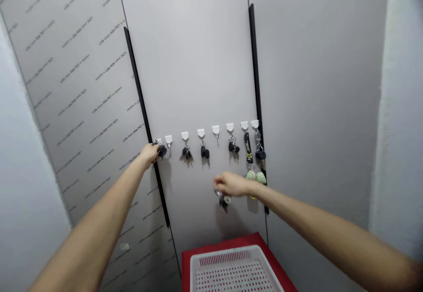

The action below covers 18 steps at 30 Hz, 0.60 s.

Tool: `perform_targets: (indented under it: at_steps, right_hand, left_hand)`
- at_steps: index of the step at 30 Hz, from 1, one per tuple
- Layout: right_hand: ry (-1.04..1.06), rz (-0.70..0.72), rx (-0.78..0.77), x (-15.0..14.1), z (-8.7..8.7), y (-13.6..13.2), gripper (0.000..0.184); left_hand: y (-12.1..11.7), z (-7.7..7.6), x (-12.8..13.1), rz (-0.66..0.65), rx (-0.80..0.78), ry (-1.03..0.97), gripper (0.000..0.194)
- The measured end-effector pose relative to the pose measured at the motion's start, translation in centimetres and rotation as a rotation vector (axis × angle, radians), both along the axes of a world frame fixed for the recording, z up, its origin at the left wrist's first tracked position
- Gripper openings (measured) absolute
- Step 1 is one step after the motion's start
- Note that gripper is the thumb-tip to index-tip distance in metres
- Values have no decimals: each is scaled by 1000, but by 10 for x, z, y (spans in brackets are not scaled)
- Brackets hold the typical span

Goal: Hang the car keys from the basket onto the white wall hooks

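Note:
At the left end of a row of white hooks, my left hand is closed on a bunch of dark keys beside the leftmost hook. My right hand pinches a ring of keys that dangles below the row, apart from the hooks. Key bunches hang from several hooks, such as the dark keys and the black keys. The second hook from the left and the middle hook carry no keys. Part of the left bunch is hidden by my fingers.
A white perforated basket stands on a red surface below. Long black handles run down the cabinet doors. A black strap and a green bow charm hang at the right, partly behind my right wrist.

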State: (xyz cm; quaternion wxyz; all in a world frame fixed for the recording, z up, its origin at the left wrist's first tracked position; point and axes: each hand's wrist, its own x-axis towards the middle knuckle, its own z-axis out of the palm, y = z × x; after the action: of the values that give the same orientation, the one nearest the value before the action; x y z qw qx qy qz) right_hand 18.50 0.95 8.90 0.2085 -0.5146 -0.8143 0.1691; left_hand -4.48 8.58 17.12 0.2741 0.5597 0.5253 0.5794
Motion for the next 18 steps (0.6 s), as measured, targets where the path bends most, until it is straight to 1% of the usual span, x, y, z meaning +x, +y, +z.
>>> perform_targets:
  at_steps: [3, 4, 5, 6, 7, 8, 9, 10, 12, 14, 15, 16, 17, 18]
  right_hand:
    - [-65, 17, -121, 2, -73, -14, 18]
    - [-75, 14, -170, 3, -94, -18, 19]
    - [-94, 20, -245, 3, -110, -20, 20]
    - [-120, 32, -310, 2, -120, -22, 20]
    - [-132, 47, -335, -1, -122, -22, 19]
    - [-119, 60, -316, -5, -117, -19, 18]
    - [-78, 63, -247, -11, -105, -15, 18]
    - [18, 49, -124, -19, -88, -8, 20]
    - [283, -66, 136, -39, -43, 10, 29]
    - [484, -171, 289, -62, 1, 29, 35]
    - [521, -237, 322, -74, 18, 38, 37]
    - [544, -280, 340, -86, 31, 45, 39]
    - [560, -320, 350, -97, 40, 51, 42]
    - [571, -353, 351, -107, 44, 56, 44]
  left_hand:
    - [-3, -15, 9, -27, -35, -66, 11]
    - [-3, -19, 11, -29, -38, -92, 11]
    - [-4, -21, 13, -31, -39, -117, 11]
    - [-4, -23, 14, -33, -37, -137, 10]
    - [-4, -24, 15, -37, -35, -153, 11]
    - [-4, -24, 15, -41, -32, -165, 11]
    - [-4, -24, 15, -47, -30, -174, 11]
    - [-4, -23, 14, -52, -27, -180, 11]
    - [-5, -22, 14, -64, -25, -186, 10]
    - [-5, -21, 14, -76, -25, -185, 10]
    - [-5, -20, 14, -81, -25, -183, 10]
    - [-6, -20, 15, -86, -25, -180, 10]
    - [-6, -20, 16, -91, -24, -176, 11]
    - [-6, -21, 17, -95, -24, -170, 11]
